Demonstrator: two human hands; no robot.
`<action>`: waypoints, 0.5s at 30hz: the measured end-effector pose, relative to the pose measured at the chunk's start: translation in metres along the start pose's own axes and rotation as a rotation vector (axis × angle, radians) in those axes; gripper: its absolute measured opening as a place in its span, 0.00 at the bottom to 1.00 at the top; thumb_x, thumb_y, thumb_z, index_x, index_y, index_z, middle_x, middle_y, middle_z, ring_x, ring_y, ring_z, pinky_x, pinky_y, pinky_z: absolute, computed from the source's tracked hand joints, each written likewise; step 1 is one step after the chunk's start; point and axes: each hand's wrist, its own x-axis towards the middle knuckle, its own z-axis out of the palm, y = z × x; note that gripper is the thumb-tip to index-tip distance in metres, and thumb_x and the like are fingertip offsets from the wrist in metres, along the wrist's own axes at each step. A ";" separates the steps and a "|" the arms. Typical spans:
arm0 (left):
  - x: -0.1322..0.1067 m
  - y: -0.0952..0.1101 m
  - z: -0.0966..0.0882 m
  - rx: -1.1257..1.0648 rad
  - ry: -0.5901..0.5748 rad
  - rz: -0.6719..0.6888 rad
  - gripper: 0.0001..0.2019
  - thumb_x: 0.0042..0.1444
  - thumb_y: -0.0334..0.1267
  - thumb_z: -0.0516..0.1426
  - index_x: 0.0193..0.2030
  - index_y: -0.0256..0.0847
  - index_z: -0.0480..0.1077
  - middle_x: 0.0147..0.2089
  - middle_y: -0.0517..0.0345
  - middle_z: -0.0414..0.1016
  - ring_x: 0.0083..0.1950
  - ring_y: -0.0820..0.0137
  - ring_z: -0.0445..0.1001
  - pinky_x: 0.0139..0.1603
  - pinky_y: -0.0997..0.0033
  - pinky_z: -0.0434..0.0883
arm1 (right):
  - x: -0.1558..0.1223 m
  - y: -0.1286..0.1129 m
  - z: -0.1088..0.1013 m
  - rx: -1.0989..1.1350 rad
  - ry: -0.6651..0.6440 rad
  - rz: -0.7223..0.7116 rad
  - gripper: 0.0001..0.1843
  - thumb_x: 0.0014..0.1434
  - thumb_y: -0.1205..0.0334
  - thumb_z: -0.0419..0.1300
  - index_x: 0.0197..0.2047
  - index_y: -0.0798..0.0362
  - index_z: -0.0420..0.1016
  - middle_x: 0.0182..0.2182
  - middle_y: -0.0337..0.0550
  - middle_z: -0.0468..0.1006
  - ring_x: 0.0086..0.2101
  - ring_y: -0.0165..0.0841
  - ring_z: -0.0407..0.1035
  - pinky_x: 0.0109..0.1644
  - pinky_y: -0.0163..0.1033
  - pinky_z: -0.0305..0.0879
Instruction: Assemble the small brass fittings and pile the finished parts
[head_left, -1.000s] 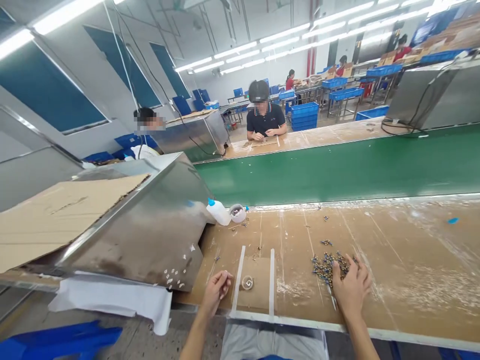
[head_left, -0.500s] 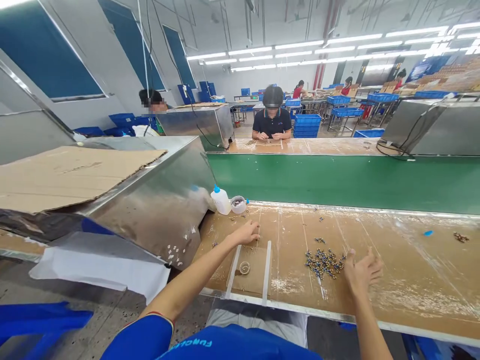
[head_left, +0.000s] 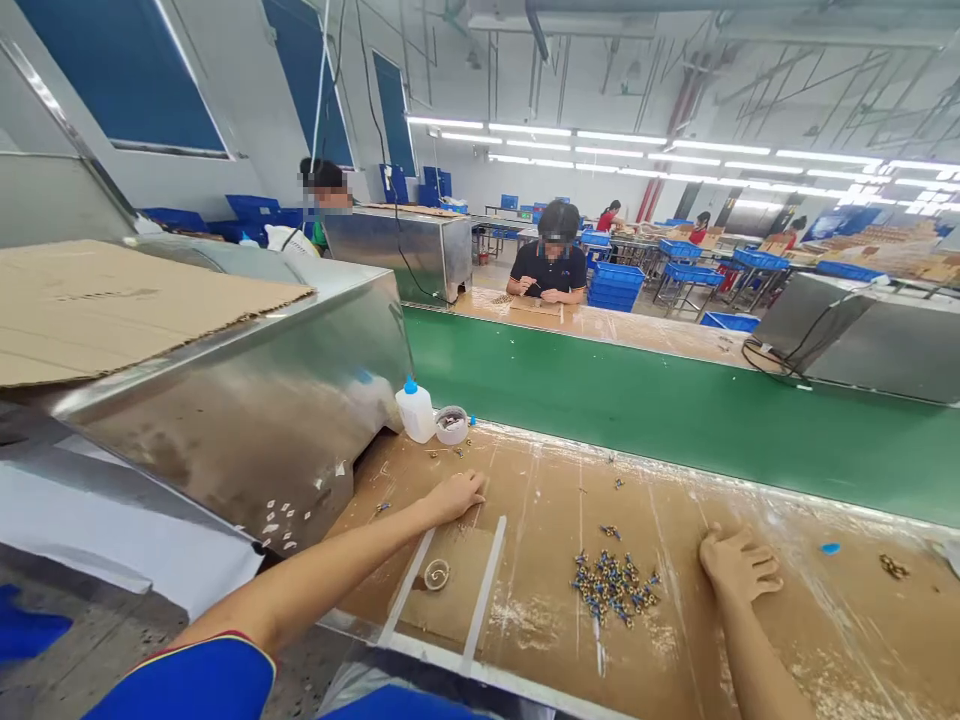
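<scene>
Now, beside a long green conveyor belt (head_left: 637, 400) and a stainless-steel housing (head_left: 270, 400), a worker in blue sleeves spreads both arms over a brown, scuffed worktop (head_left: 540, 540). On it, a cardboard pad (head_left: 465, 580) lies edged by two pale strips. The right hand (head_left: 739, 562), over the near edge of a pile a second ago, has moved off to the right and is now well apart from it, palm down, fingers fanned wide, with nothing visible in its grasp. The left hand (head_left: 456, 496), earlier beside the pad's left strip, has gone out past the pad's far edge; its fingers curl downward, and whether they pinch anything cannot be told. The pile of small blue-and-brass metal parts (head_left: 613, 588) sits between the two, to the right of the pad, touched by neither hand. The shift suggests a pause in handling the heap, with the left hand's attention perhaps on the far side of the pad. Beyond that hand stand a white squeeze bottle (head_left: 416, 414) with a blue cap and, just beside it, a round whitish container (head_left: 452, 425); smaller than both, a little round cup (head_left: 436, 574) rests on the pad.
</scene>
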 end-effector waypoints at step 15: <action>0.021 -0.030 0.021 0.103 0.045 0.167 0.07 0.69 0.38 0.54 0.43 0.38 0.68 0.44 0.48 0.75 0.45 0.61 0.80 0.44 0.68 0.73 | 0.028 0.001 0.015 -0.210 -0.100 0.087 0.36 0.72 0.49 0.37 0.75 0.60 0.51 0.73 0.70 0.52 0.73 0.55 0.46 0.71 0.69 0.48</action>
